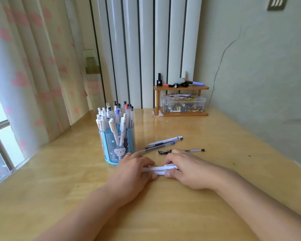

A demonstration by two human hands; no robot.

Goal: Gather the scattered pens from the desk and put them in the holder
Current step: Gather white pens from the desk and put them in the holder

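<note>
Both hands rest low on the wooden surface (181,214), the left hand (134,173) and the right hand (189,169) meeting over a small bundle of white pens (159,169), each grip pinching one end of it between thumb and fingers. Just behind the hands lie more loose pens: a white one (165,140), a blue-capped clear one (159,145) and a black-tipped clear one (186,150). The blue holder (116,145) stands just beyond the left hand, already crowded with upright pens.
</note>
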